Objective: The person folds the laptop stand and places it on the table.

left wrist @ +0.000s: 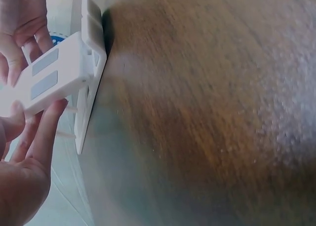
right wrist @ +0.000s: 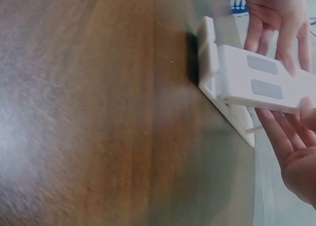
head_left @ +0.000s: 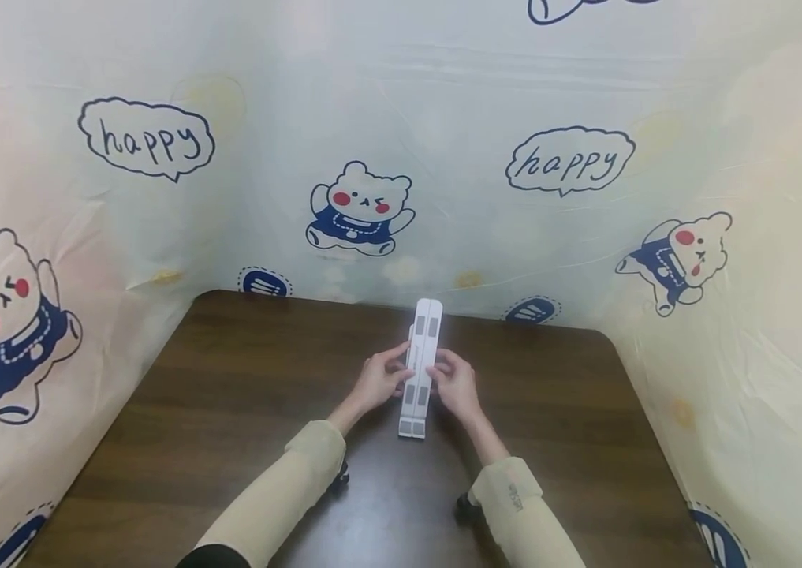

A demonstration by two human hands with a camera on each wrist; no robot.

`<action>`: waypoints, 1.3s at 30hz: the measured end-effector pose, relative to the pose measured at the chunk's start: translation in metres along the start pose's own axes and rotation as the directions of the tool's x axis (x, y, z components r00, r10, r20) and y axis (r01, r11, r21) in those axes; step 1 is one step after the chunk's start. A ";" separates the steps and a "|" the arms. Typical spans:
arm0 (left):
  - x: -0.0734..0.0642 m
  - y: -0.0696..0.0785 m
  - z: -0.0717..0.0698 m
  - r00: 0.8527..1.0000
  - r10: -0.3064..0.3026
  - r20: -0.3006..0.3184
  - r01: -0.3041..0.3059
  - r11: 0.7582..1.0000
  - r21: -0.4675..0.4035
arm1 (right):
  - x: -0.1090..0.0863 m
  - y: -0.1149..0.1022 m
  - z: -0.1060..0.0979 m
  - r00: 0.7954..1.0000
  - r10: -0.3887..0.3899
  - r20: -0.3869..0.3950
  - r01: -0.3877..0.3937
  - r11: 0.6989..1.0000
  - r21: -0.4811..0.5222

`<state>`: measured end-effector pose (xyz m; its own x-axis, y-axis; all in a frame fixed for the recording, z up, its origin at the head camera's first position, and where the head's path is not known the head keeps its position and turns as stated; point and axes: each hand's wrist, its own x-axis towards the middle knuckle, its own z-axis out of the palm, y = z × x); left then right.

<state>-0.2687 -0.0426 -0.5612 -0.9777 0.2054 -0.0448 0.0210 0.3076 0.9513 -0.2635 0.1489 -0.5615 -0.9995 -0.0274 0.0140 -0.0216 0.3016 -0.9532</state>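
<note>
A white folding laptop stand (head_left: 420, 371) with grey pads on its front rises from the table in the head view, its two long arms side by side and its lower end near me. My left hand (head_left: 379, 377) grips its left edge, thumb on the front and fingers round the side. Opposite, my right hand (head_left: 456, 385) holds the right edge in the same way. In the left wrist view the stand (left wrist: 69, 72) leans back over a flat base with a short lip, which rests on the table. The right wrist view shows the stand (right wrist: 269, 77) from the other side.
The dark brown wooden table (head_left: 244, 355) has rounded far corners. A pale curtain (head_left: 443, 95) printed with bears and "happy" bubbles encloses its back and both sides.
</note>
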 end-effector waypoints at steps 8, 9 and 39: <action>-0.002 0.000 -0.003 0.999 0.018 0.039 -0.016 0.999 -0.046 | 0.003 0.001 -0.011 0.997 0.025 0.070 -0.029 0.998 0.056; -0.002 0.000 -0.004 0.999 0.018 0.046 -0.015 0.999 -0.046 | 0.002 0.000 -0.013 0.996 0.027 0.080 -0.032 0.998 0.058; -0.025 -0.026 -0.011 0.986 -0.055 0.156 0.069 0.994 -0.085 | 0.058 -0.054 -0.053 0.988 0.065 0.142 -0.090 0.981 0.174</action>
<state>-0.2474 -0.0660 -0.5817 -0.9326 0.3310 -0.1439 -0.0638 0.2413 0.9684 -0.3214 0.1814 -0.4932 -0.9855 -0.1430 -0.0915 0.0725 0.1327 -0.9885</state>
